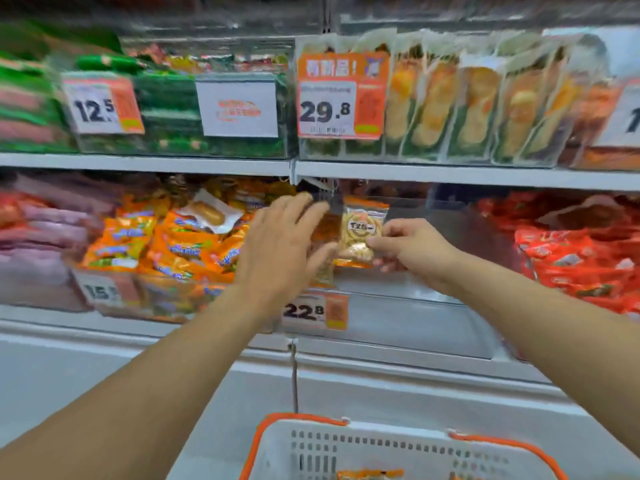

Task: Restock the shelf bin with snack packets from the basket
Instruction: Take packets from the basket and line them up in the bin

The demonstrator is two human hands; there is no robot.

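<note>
A small clear plastic snack packet with orange edges [360,233] is pinched at its right edge by the thumb and fingers of the right hand [408,249] and is held upright in front of the clear plastic shelf bin [415,306], just above the bin's front wall. The left hand [280,244] is spread, with its fingers straight, and a second upright packet [323,247] is touched or pressed by it; this packet is partly hidden and blurred, so the exact contact cannot be told.

Some risk is judged here. The packet is held only by a light pinch at one edge, so it could slip and fall outside the bin, in front of the shelf. The second packet could tip over if the left hand is taken away too early. The neighbouring bin of orange packets [180,244] is very near, so a packet could also be put in the wrong compartment.

Through the packet's clear front, pale round biscuits and a dark printed label are seen. More packets are still lying in the white plastic basket with orange handles [346,445].
</note>
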